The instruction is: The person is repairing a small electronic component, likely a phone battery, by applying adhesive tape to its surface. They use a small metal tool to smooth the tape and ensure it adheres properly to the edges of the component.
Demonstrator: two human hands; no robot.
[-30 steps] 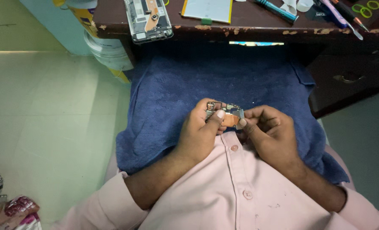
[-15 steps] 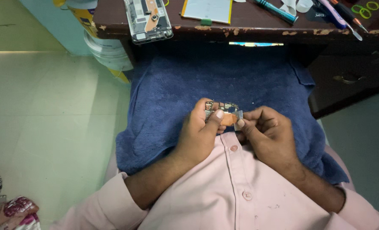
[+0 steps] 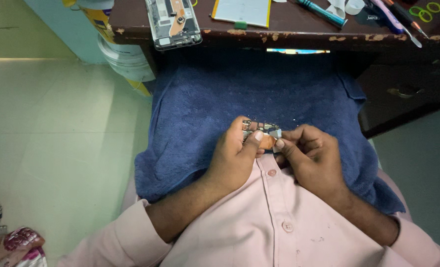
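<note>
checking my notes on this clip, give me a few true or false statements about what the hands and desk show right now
1. Both hands hold a small circuit board over a blue towel. True.
2. The left hand is resting flat on the desk. False: it pinches the board at the lap.
3. An opened phone body lies at the desk edge. True.
4. The right hand holds the teal-handled screwdriver. False: the screwdriver lies on the desk.
5. The towel is red. False: it is blue.

A towel (image 3: 205, 104) covers the lap; beyond it, an opened phone (image 3: 173, 22) overhangs the tabletop (image 3: 289, 32) edge, tools (image 3: 324, 12) farther right
</note>
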